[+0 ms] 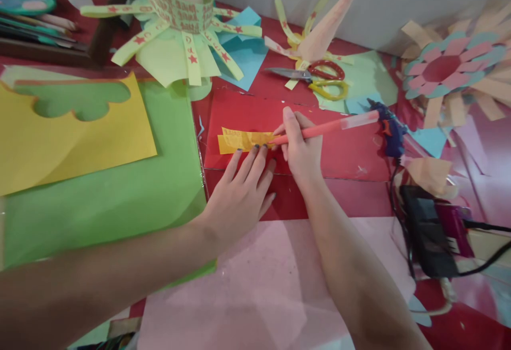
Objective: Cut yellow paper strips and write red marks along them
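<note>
My right hand (301, 150) is closed round a long coral-red marker (323, 128), its tip touching the right part of a small yellow-orange paper strip (233, 142). Faint writing shows on the strip, which looks layered at its left end. My left hand (245, 188) lies flat with its fingers spread, fingertips at the strip's lower edge. Beneath the strip is a red card (351, 153). Scissors (309, 76) with one red and one yellow handle loop lie beyond the card.
Green (171, 180) and yellow sheets (80, 148) lie at left, pink paper (255, 286) in front. Paper crafts (191, 12) stand behind. A blue glue gun (391, 126), black power strip (427, 233) and cables are at right. Brushes (35, 28) lie far left.
</note>
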### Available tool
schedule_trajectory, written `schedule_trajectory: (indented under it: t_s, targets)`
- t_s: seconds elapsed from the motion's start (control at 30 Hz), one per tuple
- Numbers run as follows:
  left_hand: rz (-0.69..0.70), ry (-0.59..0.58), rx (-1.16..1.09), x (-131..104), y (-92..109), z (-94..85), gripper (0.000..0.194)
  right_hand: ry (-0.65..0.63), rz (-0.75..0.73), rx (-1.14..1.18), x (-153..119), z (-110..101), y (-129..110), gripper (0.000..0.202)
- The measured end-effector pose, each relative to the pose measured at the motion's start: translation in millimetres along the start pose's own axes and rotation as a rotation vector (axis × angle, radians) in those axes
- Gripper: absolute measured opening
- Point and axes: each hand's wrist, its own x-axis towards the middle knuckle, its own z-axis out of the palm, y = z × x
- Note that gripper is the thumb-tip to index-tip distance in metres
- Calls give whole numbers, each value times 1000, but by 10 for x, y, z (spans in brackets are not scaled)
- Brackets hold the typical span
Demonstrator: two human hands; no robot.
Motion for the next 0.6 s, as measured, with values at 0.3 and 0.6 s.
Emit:
schedule_trajectory:
  t_s: [0.3, 0.6]
  targets:
    - [17, -13, 4, -9, 6, -14, 46, 8, 12, -1, 2, -2, 28, 38]
    - [12, -9, 0, -8, 10, -11, 45, 114, -125, -74, -65, 18, -56, 41]
